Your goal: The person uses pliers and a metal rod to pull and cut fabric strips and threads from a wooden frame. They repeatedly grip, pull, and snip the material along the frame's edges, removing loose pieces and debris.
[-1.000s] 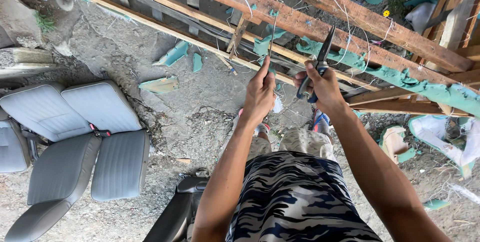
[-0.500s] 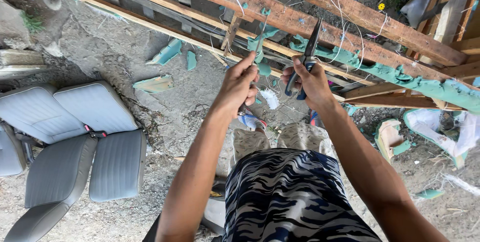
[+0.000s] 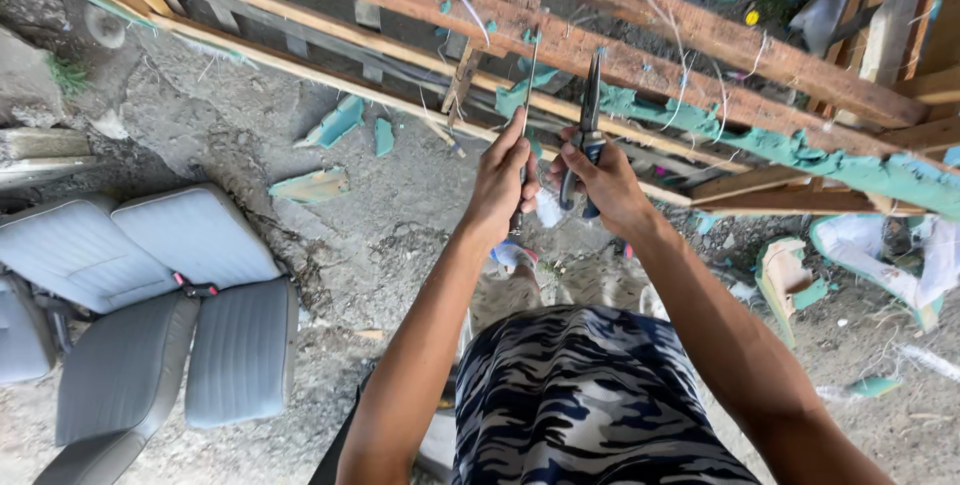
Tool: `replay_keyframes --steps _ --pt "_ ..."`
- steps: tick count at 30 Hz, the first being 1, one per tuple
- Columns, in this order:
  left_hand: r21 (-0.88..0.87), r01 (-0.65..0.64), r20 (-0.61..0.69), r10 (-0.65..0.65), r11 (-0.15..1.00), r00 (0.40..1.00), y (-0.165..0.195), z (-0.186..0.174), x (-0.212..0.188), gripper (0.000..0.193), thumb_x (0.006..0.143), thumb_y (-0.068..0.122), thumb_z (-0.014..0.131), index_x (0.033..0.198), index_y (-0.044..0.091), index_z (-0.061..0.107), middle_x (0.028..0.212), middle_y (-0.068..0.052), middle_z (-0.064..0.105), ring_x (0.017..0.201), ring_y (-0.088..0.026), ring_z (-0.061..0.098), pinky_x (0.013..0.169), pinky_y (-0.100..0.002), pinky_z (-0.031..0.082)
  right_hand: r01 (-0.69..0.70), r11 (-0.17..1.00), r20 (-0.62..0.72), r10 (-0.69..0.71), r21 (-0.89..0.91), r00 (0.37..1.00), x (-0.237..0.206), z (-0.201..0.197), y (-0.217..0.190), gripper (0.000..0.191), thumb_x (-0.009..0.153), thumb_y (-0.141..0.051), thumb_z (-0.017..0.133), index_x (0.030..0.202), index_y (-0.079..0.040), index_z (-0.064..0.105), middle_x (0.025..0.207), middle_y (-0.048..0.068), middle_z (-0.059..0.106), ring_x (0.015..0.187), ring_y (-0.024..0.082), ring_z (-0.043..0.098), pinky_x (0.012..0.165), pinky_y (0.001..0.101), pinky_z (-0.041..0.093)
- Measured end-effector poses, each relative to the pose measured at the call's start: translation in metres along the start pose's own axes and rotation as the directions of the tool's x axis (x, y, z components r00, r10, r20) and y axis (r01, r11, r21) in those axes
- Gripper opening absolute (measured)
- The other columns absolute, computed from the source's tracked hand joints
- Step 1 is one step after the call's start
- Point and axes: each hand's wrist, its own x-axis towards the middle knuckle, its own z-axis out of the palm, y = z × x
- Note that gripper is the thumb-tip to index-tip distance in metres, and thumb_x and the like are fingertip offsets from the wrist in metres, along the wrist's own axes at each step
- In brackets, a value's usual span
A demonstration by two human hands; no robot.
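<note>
Seats come first at the far left: two grey padded car seats [image 3: 150, 295] lie on the gravel, each with a back cushion and a base cushion, and the edge of a third grey cushion shows at the picture's border. Three loose scraps of teal foam [image 3: 335, 123] sit on the ground just beyond them, near the lower rail of the wooden frame [image 3: 640, 45].

That frame runs diagonally across the top, from upper left to right; several long reddish slats are visible, with pale threads and teal shreds hanging from them.

At the middle, the left hand [image 3: 500, 180] is closed in a fist around one thin screwdriver [image 3: 528, 95], whose slim metal shaft points up and reaches a slat. Its handle is hidden inside the fingers.

Just beside it, nearly touching, the right hand [image 3: 605, 180] is wrapped tightly around the dark handles of one pair of pliers [image 3: 590, 105], nose pointing up toward the same slat. Whether the nose grips anything is too small to tell.

Both bare forearms rise from one pair of camouflage shorts [image 3: 590, 395] at the bottom centre.

On the right, a long strip of teal fabric [image 3: 800, 150] clings along a slat, and white and teal rags [image 3: 870, 255] lie heaped on the ground below.
</note>
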Motion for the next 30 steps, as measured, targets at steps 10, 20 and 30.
replay_keyframes --steps 10,20,30 --pt "-0.511 0.061 -0.022 -0.084 0.857 0.996 0.001 0.039 -0.024 0.036 0.108 0.018 0.05 0.144 0.015 0.051 0.082 -0.004 0.055 0.052 -0.01 0.045 0.041 -0.025 0.037 0.199 0.929 -0.091 -0.238 -0.312 0.967 -0.045 0.025 -0.03 0.069 0.097 -0.005 0.05 0.159 -0.007 0.021 0.093 0.009 0.057 0.073 0.023 0.061 0.066 0.0388 0.056" --pt "-0.7 0.096 0.068 -0.068 0.708 0.995 0.006 0.046 -0.006 0.016 0.107 0.013 0.051 0.121 0.012 0.058 0.084 -0.007 0.057 0.062 -0.011 0.048 0.05 -0.026 0.041 0.708 -0.283 0.584 -0.781 -0.647 0.221 -0.149 0.006 -0.064 0.065 0.092 -0.023 0.076 0.149 -0.029 0.046 0.098 0.006 0.062 0.076 0.02 0.06 0.058 0.0335 0.049" --pt "-0.736 0.12 0.092 -0.077 0.667 0.993 0.003 0.042 -0.001 0.014 0.108 0.014 0.05 0.119 0.012 0.059 0.086 -0.007 0.056 0.064 -0.012 0.046 0.052 -0.025 0.04 0.589 -0.513 0.655 -0.755 -0.624 0.037 -0.147 0.014 -0.069 0.067 0.096 -0.043 0.078 0.153 -0.035 0.045 0.094 0.001 0.057 0.07 0.013 0.051 0.049 0.0266 0.04"
